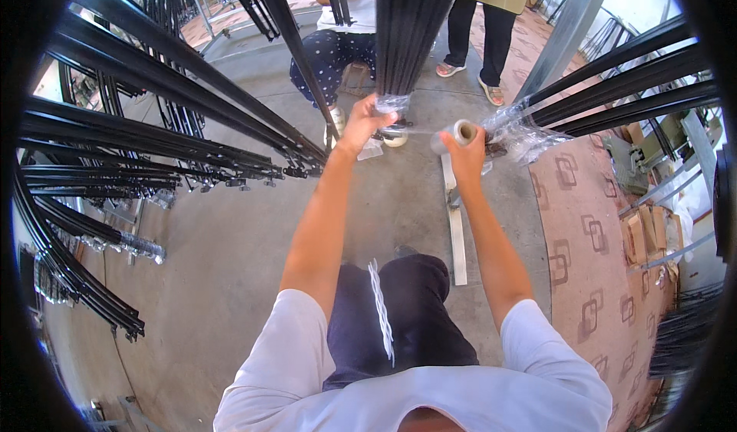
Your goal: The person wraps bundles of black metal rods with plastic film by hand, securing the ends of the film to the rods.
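Note:
A thick bundle of black rods (408, 41) comes down from the top middle, its lower end wound in clear stretch film. My left hand (361, 127) is closed round that wrapped end, with its thumb pointing right. To the right, my right hand (467, 159) grips a small roll of clear stretch film (463, 133), its hollow core facing up. A thin strip of film runs between the roll and the bundle's end. Just beyond the right hand, another group of black rods (622, 94) ends in loose, crumpled clear film (530, 136).
Many black rod bundles (153, 136) hang at the left, some with film-wrapped ends. A person in dotted trousers (318, 67) is low behind the bundle; another person in dark trousers (497, 41) stands farther right. A pale bar (456, 240) lies on the floor beside patterned pink flooring (583, 255).

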Motion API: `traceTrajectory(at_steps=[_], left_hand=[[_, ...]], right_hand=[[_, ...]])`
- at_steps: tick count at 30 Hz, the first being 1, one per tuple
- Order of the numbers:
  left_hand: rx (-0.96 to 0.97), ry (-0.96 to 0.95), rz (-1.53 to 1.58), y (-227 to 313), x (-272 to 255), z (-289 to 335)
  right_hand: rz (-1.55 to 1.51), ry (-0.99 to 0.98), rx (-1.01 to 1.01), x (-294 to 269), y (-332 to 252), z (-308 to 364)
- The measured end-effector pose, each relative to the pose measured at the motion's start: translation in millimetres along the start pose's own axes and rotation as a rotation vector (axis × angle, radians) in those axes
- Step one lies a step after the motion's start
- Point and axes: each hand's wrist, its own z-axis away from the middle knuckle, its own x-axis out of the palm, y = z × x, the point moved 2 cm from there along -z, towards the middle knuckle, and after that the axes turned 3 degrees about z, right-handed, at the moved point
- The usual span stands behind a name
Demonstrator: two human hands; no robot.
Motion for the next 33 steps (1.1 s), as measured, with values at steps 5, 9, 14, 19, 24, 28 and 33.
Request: traceTrajectory(at_steps=[5,9,14,19,24,28,33], left_hand=[[-0.069,-0.041,0.031,18,-7,14],[-0.009,-0.015,0.278,7,-2,18],[0.125,0.627,0.932,-68,-7,53],[-0.122,0.846,-0.009,-86,-6,64],[0.226,0.542,-0.808,-49,-57,62],[-0.045,0.125,-0.2,-27,-35,31],[-0.061,0.176,-0.291,-32,-1,49]], right_hand=[[-0.098,-0.079,-0.135,55,-14,-47],[-0.134,-0.577,-0.156,118,-23,-64],[-0.609,-1.029,0.122,154,-15,-51],[-0.726,-1.185,0.194,182,59,-68],[-0.571,-1.337,-0.05,164,7,-53],[-0.444,-1.416,0.091,117,-35,-43],[-0.679,-1.107,0.43,109,11,-59]])
